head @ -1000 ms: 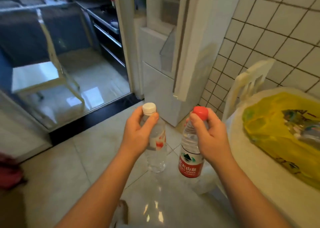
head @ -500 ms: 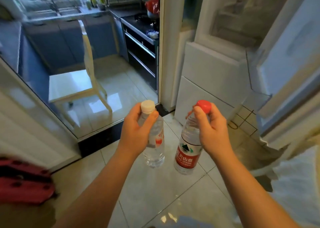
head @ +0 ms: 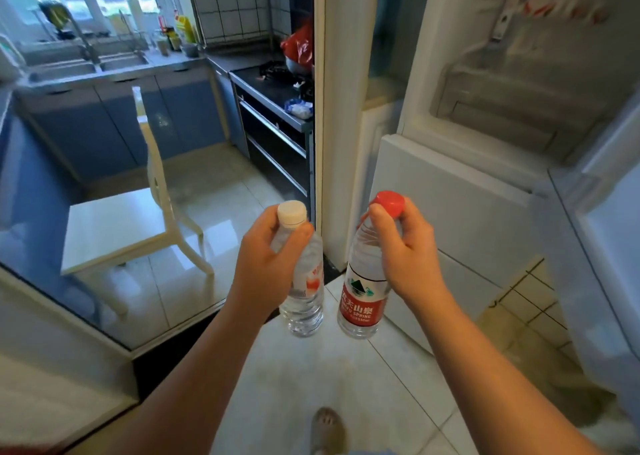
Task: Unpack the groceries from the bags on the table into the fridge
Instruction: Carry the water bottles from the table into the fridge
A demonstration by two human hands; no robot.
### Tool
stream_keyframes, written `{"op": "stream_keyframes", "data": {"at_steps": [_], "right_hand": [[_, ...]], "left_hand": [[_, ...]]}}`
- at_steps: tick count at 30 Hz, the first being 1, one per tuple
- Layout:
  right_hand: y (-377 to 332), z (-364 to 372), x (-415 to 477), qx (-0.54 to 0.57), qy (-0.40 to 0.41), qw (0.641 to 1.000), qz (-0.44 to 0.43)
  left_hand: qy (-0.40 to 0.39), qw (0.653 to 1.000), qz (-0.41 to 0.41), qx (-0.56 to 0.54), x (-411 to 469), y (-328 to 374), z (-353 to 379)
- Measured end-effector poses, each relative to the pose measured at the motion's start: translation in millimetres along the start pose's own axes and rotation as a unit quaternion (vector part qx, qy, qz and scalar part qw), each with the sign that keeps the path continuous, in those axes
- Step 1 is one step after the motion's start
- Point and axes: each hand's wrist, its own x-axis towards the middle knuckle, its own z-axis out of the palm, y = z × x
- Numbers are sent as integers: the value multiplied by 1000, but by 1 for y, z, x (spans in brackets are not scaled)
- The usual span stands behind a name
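Two water bottles hung upright by their necks, the white-capped bottle (head: 302, 283) clenched in the left hand (head: 268, 264), the red-capped bottle (head: 364, 292) in the right hand (head: 408, 257). The carry step looked underway, with the open fridge (head: 491, 101) ahead to the right. Next, each bottle would likely need lifting onto a shelf.

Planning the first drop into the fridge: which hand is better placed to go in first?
Right, probably. The right hand holds the red-capped bottle on the side where the open fridge stands. The left hand, with the white-capped bottle, sits towards the door frame and would have to cross over.
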Motion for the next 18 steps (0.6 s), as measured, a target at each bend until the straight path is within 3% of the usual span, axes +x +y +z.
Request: {"op": "stream_keyframes", "data": {"at_steps": [8,18], "right_hand": [[18,-27,139,-27,66,996,-44],[27,-106,256,-94,239,963,-79]], "left_hand": [[-37,998,56,-20,154,-11,72],[-131,978,107,-119,300,-5,203]]}}
